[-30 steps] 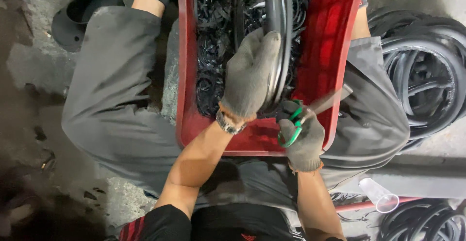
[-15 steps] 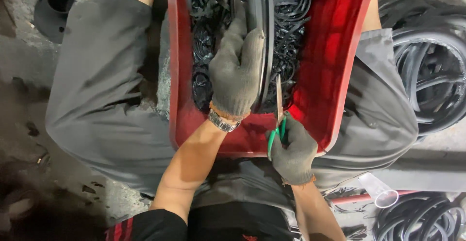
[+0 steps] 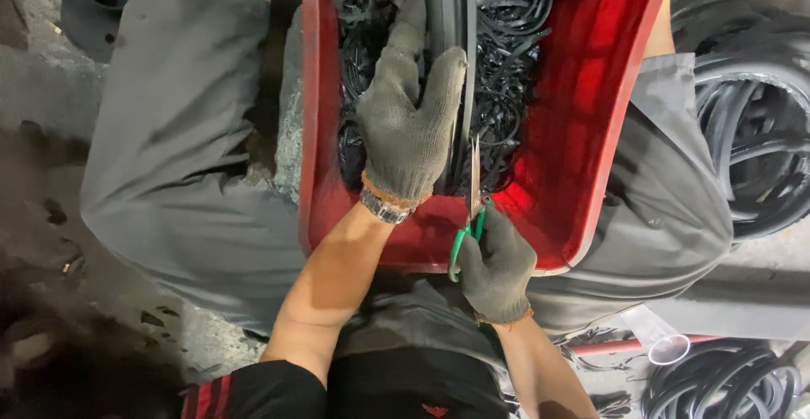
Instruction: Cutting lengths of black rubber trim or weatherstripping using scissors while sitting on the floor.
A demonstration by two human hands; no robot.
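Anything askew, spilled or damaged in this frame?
Nothing stands out as damaged. The gloved left hand grips a black rubber tube over the red plastic bin of black rubber strips, and the gloved right hand holds green-handled scissors. One clear plastic cup lies tipped on the floor.

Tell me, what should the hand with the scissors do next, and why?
Probably close the blades a little. The right hand holds the green-handled scissors with the blades pointing up along the black rubber tube, and the left hand pins that tube flat over the red tub, so a snip seems ready.
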